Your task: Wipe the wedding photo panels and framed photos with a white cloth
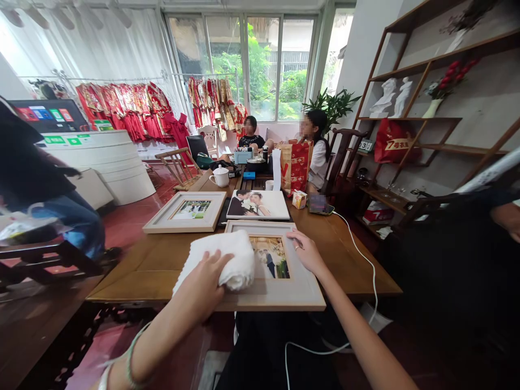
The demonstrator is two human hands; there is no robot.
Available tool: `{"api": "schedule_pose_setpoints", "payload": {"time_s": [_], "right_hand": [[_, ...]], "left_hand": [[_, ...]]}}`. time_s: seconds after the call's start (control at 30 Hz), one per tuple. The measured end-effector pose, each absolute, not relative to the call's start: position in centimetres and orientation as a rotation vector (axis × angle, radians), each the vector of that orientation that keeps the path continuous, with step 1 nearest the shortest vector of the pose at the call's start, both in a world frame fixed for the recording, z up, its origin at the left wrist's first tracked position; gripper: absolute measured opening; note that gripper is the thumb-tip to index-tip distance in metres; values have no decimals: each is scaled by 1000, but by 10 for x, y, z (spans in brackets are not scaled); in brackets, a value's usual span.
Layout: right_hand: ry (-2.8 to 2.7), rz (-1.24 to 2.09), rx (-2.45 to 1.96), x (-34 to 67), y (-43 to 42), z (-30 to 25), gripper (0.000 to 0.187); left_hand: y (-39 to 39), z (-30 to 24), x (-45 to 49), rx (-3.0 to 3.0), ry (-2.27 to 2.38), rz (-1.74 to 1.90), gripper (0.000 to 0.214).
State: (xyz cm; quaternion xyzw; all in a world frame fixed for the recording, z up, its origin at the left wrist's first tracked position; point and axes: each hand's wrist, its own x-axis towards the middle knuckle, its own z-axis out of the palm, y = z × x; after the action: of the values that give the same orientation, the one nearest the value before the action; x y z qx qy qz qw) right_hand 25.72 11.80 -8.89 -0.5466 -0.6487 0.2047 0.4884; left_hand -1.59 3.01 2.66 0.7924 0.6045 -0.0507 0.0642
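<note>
A folded white towel (227,254) lies on the left part of a picture frame (280,298) at the table's near edge. My left hand (207,279) is wrapped over the towel and presses it against the frame. On the frame's right side rests my right hand (304,249), its fingers spread near the upper right border. The photo (272,257) inside shows a couple, and the towel covers its left part. Behind it are a second framed photo (195,210) to the left and a frameless wedding picture (258,206) in the middle.
A phone (319,205) with a white cable (365,254), a small box (299,199) and a paper bag (296,165) stand to the right on the wooden table (158,265). A lidded white mug (220,176) is farther back. Two people sit at the far end; another person (49,184) is at left.
</note>
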Motion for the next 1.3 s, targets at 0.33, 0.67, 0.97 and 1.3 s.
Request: {"api": "schedule_pose_setpoints", "payload": {"time_s": [0.33, 0.67, 0.97, 1.3], "right_hand": [[-1584, 486, -1319, 258, 119, -91, 34], [-1592, 481, -1316, 258, 121, -94, 35], [-1587, 537, -1259, 260, 122, -93, 35], [-1573, 495, -1286, 259, 119, -93, 32]], "left_hand": [[101, 11, 12, 2661, 1793, -28, 72], [107, 4, 49, 2573, 1762, -69, 71], [80, 5, 77, 2713, 1293, -212, 74], [-4, 29, 39, 2804, 1339, -357, 62]]}}
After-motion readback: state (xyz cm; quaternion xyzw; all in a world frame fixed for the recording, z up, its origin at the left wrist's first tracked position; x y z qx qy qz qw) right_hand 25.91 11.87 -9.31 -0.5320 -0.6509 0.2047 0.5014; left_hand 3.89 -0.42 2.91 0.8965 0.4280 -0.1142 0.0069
